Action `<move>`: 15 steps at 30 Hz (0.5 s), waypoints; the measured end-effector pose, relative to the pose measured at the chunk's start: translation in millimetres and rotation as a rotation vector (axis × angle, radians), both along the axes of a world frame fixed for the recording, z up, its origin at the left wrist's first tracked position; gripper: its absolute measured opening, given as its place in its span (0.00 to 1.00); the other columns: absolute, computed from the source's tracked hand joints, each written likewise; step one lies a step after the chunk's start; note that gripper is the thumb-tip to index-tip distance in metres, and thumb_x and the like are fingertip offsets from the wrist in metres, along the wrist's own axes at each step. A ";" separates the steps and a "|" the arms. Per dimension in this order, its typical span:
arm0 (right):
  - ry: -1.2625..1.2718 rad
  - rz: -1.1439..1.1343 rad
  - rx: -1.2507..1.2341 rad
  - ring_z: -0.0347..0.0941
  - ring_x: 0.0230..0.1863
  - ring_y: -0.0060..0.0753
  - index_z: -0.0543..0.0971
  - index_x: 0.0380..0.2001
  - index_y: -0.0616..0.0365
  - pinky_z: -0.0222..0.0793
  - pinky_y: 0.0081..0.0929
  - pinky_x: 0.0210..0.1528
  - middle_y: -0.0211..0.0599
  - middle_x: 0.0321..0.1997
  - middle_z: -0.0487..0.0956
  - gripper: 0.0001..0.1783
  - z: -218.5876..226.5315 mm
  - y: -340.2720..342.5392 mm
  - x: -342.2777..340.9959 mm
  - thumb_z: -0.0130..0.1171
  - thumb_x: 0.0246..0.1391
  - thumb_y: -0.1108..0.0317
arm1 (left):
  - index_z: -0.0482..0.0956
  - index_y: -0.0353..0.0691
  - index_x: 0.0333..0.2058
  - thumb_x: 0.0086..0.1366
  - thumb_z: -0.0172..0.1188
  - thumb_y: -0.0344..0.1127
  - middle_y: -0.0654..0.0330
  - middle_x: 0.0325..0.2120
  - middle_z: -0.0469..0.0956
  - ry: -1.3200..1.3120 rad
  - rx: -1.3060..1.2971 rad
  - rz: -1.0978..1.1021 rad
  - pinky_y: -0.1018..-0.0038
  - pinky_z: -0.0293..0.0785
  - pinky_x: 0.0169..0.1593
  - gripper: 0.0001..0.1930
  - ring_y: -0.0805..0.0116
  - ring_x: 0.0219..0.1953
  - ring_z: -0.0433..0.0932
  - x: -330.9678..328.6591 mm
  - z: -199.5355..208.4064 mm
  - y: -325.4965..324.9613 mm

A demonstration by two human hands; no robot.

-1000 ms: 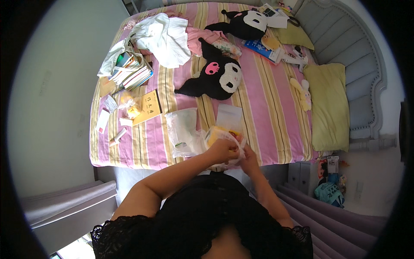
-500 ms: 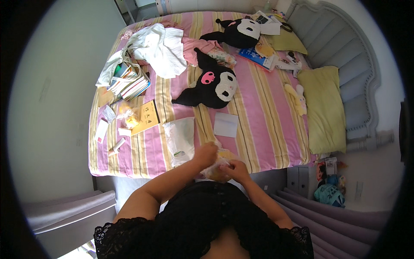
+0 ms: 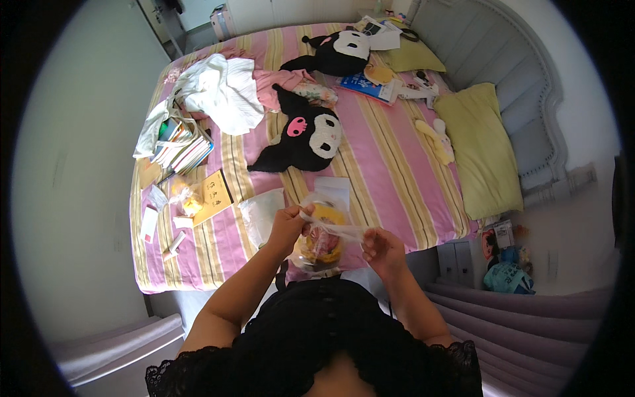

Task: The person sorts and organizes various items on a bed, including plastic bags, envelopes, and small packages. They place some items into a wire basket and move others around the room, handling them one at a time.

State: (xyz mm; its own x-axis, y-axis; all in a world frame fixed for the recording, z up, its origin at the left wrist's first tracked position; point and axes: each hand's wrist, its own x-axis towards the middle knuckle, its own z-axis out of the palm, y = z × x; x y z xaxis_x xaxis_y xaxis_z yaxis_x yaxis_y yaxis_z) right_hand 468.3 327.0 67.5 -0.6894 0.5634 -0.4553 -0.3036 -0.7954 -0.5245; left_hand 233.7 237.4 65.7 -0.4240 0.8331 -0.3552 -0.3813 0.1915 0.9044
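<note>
Holds a clear plastic bag (image 3: 323, 241) with yellow and pink contents in front of the body, at the near edge of a striped bed (image 3: 390, 172). Grips its film at the upper left with the closed fingers of the left hand (image 3: 289, 227), and pinches it at the right between the bent fingers of the right hand (image 3: 383, 251). Stretches a whitish strip of film almost straight across, from one hand to the other.

Seems, as a judgement, to be at the step of handling the film around the mouth; probably calls next for a firm pinch on both sides and a level hold under the loose weight. Cannot tell an open mouth from a gathered one here.

Just beyond the bag, shows a white sheet (image 3: 334, 190); just left, a whitish pouch (image 3: 256, 215), partly behind the left hand. Farther left, shows a yellow booklet (image 3: 213, 196) beside a small knotted-looking bag (image 3: 190, 198). Toward the middle, shows a black plush cushion (image 3: 301, 140); far right, a green pillow (image 3: 485, 155).
</note>
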 end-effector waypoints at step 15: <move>-0.412 0.188 1.081 0.62 0.22 0.16 0.70 0.56 0.57 0.60 0.14 0.26 0.24 0.27 0.73 0.26 -23.4 -9.3 -39.0 0.54 0.50 0.77 | 0.83 0.42 0.27 0.48 0.69 0.45 0.55 0.19 0.74 0.814 0.133 -0.338 0.67 0.66 0.26 0.13 0.59 0.22 0.73 54.2 24.3 6.8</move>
